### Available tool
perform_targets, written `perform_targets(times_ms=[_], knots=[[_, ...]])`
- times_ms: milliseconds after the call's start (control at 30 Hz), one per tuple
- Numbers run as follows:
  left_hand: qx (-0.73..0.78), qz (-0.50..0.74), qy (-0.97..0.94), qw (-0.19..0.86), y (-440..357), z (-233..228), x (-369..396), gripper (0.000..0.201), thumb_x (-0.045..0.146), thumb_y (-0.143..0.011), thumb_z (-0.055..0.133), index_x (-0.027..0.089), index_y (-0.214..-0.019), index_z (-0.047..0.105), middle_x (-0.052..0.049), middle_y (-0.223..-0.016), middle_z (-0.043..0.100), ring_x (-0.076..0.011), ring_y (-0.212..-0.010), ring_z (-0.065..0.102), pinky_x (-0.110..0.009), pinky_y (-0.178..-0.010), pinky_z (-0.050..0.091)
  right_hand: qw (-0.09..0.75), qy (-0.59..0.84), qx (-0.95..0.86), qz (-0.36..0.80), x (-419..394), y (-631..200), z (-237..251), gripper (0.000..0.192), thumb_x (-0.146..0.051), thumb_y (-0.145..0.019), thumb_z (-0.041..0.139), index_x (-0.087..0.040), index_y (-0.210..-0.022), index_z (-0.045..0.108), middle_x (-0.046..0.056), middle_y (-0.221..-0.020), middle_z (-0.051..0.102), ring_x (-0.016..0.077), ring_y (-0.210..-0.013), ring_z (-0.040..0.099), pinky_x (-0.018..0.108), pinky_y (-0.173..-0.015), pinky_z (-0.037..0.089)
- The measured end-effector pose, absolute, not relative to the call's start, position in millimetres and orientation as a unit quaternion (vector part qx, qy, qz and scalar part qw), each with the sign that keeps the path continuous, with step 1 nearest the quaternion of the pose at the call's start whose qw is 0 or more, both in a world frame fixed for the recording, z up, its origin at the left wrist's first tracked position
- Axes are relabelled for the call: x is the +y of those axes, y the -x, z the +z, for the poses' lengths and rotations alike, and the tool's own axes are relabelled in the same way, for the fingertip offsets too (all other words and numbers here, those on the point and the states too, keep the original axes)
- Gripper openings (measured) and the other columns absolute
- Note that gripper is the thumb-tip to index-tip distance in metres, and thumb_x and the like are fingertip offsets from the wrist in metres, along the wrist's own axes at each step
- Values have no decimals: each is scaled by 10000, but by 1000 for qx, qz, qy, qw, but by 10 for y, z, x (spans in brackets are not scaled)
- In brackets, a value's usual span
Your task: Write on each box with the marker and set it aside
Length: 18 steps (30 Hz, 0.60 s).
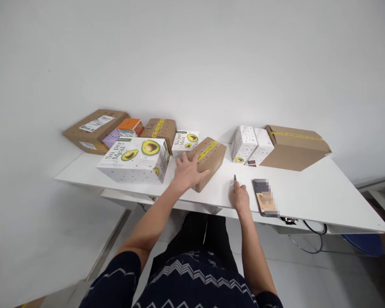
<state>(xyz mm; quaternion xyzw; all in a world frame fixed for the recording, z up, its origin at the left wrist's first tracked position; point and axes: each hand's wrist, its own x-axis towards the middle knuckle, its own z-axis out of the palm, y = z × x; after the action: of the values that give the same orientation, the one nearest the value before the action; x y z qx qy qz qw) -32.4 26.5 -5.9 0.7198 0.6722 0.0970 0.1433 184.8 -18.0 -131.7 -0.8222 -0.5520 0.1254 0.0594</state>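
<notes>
My left hand (188,171) lies flat, fingers spread, on the near end of a small brown cardboard box (211,160) sealed with yellow tape, which rests on the white table (308,196). My right hand (239,196) rests on the table to the box's right and grips a thin dark pen-like tool (235,178) pointing up. A phone (265,197) lies just right of that hand.
A large white avocado-print box (134,160) stands left of the taped box, a smaller one (185,142) behind. Further brown boxes (94,129), an orange and purple box (125,129), two white perforated boxes (252,145) and a big brown carton (295,147) line the wall.
</notes>
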Motion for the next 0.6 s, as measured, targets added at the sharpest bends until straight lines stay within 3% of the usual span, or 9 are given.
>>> perform_targets(times_ms=[167, 333, 467, 600], knots=[[652, 101, -737, 144, -186, -89, 511, 969, 817, -747, 357, 180, -1472, 276, -252, -1537, 156, -499, -1272, 335, -535, -967, 343, 125, 818, -556, 79, -319, -2051, -1498, 430, -162, -871, 437, -188, -1277, 576, 85, -942, 525, 155, -704, 551, 265, -643, 378], [602, 51, -781, 156, -430, -118, 809, 1183, 887, -638, 408, 117, -1502, 166, -296, -1517, 185, -519, -1327, 268, -516, -1031, 264, 269, 781, -563, 8, -393, -2113, -1793, 350, -205, -854, 434, -168, -1105, 675, 57, -869, 514, 147, -694, 511, 246, -621, 376], [603, 80, -782, 135, -649, -139, 1046, 1156, 873, -680, 370, 85, -1500, 163, -314, -1475, 269, -481, -1352, 257, -485, -1031, 271, 343, 759, -553, -19, -394, -2125, -1915, 374, -249, -852, 396, -142, -1054, 693, 57, -815, 520, 159, -680, 509, 254, -606, 379], [623, 121, -763, 122, -910, -178, 1167, 1111, 842, -716, 373, 62, -1488, 195, -322, -1437, 326, -458, -1339, 295, -468, -1016, 300, 363, 754, -547, -27, -387, -2131, -1942, 399, -265, -851, 373, -141, -1037, 703, 63, -807, 542, 160, -662, 508, 257, -588, 370]])
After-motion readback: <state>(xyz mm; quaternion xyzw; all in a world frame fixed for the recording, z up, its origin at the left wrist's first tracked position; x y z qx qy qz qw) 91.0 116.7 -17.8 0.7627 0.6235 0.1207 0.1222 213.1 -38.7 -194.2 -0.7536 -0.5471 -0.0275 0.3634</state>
